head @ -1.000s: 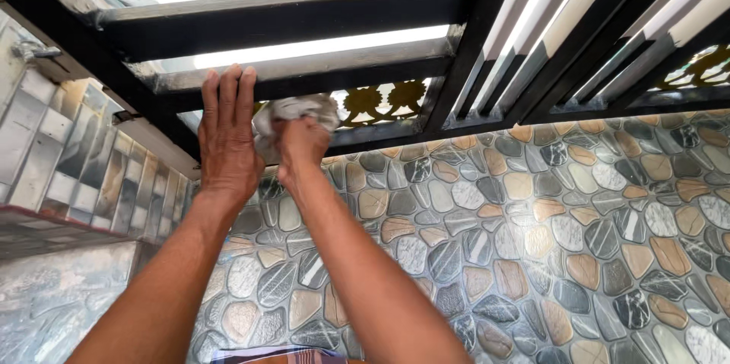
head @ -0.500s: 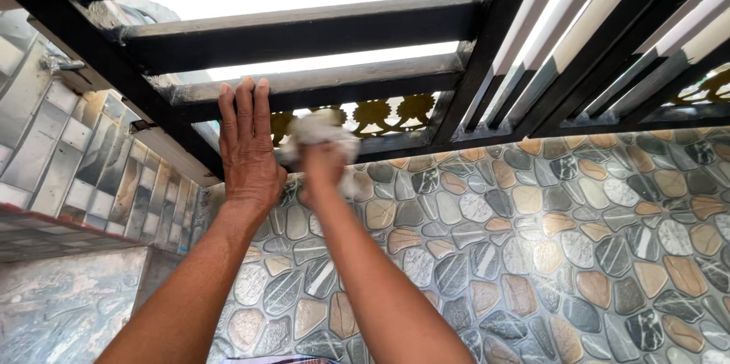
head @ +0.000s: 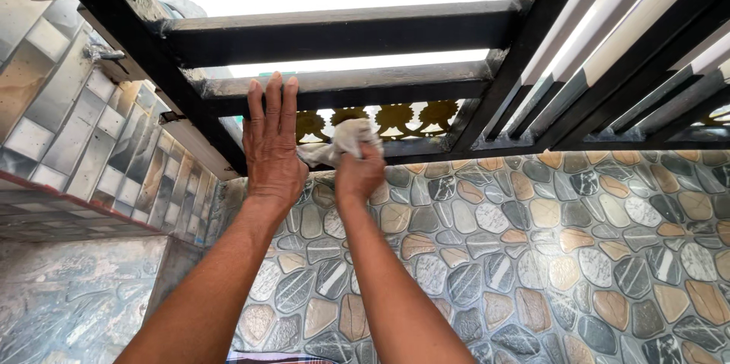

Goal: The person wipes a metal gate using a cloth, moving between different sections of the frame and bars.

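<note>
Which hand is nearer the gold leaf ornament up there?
Right. The right hand, gripping a cloth, sits just below the gold ornament; the left hand lies flat farther left.

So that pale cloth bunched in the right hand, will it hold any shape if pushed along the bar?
Probably not: the cloth looks floppy, crumpled in the right hand with a loose tail drooping leftward. It seems light, and likely drags rather than slides on the rough black bar.

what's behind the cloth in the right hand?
The right hand presses the pale cloth against a black metal bar. Gold leaf-shaped ornaments show beside and above it. The bar section and any ornament directly behind the cloth are covered.
</note>
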